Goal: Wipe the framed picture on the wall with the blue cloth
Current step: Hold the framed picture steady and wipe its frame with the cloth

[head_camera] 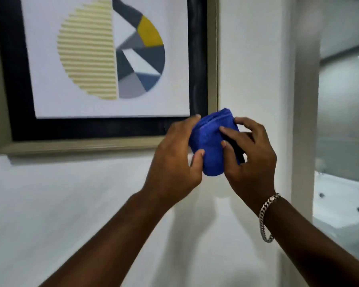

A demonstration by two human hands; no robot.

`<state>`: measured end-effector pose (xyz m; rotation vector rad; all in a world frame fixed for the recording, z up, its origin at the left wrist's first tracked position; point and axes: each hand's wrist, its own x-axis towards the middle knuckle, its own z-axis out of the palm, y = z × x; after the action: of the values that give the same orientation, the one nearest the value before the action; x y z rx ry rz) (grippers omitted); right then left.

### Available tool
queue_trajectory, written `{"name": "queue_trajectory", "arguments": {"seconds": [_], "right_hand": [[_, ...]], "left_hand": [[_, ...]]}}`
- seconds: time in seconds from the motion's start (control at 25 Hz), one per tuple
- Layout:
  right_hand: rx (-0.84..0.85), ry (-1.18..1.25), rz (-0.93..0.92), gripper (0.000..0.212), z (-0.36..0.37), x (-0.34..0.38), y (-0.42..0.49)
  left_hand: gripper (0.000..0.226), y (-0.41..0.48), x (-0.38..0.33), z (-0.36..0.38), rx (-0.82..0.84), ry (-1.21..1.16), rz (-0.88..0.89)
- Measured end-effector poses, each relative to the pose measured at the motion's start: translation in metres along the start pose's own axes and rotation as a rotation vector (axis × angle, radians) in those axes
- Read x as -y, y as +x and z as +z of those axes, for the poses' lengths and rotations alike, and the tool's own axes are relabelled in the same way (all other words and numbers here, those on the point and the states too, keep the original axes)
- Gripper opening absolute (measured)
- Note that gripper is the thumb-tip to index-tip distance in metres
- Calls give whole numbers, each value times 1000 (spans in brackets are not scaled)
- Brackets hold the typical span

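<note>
Both hands are gripping a folded blue cloth point(210, 146) just below the framed picture's point(110, 59) lower right corner.
Bare white wall point(71, 204) is lying open beneath the frame; the left hand point(174, 162) and right hand point(251, 160) are pinching the cloth between curled fingers; a bracelet point(266, 216) is hanging at the right wrist; a glass panel point(344, 121) is standing to the right.

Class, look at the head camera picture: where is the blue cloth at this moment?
The blue cloth sits centre-right, bunched between the left hand and right hand, just below the framed picture's lower right corner.
</note>
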<state>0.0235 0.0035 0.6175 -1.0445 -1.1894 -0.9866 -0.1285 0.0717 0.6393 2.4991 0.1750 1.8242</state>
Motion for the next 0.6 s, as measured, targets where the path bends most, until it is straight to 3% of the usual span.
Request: {"name": "queue_trajectory", "arguments": {"seconds": [0.24,0.44,0.6], "right_hand": [[-148,90,-172,29,37,20,149],[-88,55,-207,34,58,22,225],[8,-270,-260,30,69,16,253]], "left_hand": [[56,128,7,-68,-180,379,269],[74,176,41,-89,-110,862,118],[84,189,67,-82,-106,936,37]]}}
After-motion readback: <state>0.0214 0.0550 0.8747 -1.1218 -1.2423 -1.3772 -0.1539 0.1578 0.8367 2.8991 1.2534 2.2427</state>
